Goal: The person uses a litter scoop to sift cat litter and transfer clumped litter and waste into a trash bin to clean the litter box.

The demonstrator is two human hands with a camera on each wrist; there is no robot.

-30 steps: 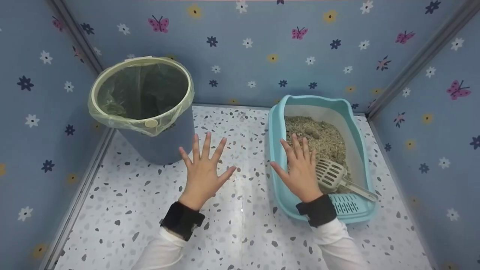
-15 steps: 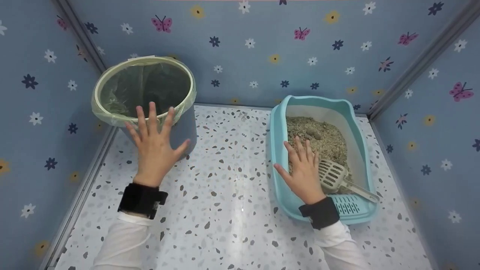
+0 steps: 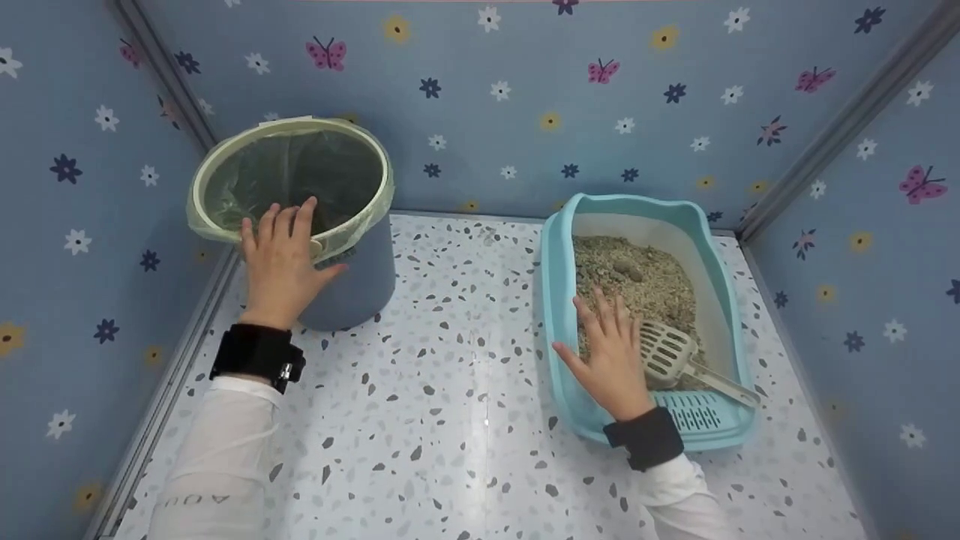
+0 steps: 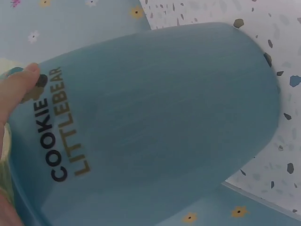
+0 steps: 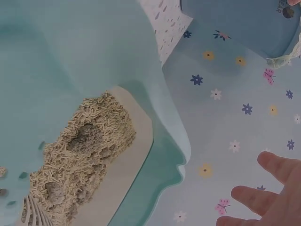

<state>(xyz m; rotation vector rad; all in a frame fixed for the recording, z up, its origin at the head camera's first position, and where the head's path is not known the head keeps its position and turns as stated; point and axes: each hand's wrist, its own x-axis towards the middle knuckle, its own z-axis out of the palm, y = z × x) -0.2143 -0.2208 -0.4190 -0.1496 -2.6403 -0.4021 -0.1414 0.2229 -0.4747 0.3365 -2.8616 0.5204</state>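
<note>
My left hand [image 3: 281, 259] lies flat against the upper side of a blue waste bin [image 3: 352, 277] lined with a yellowish bag; its fingertips reach the rim. The left wrist view shows the thumb [image 4: 19, 87] on the bin's wall [image 4: 155, 113], beside printed lettering. My right hand [image 3: 611, 352] is spread open over the left rim of a light-blue litter box [image 3: 553, 285]. Its fingers reach above the litter [image 3: 630, 277], just left of a pale slotted scoop [image 3: 667, 352] lying in the box. In the right wrist view, fingertips [image 5: 268, 197] show beside the litter box [image 5: 70, 56] and the litter [image 5: 80, 155].
Blue walls with flowers and butterflies close in the speckled white floor [image 3: 450, 360] on three sides. The bin stands in the back left corner, the litter box along the right wall. Open floor lies between them and towards me.
My left hand has moved from the floor's middle up and left onto the bin's side and rim. The right hand stayed over the litter box, shifting only slightly.
</note>
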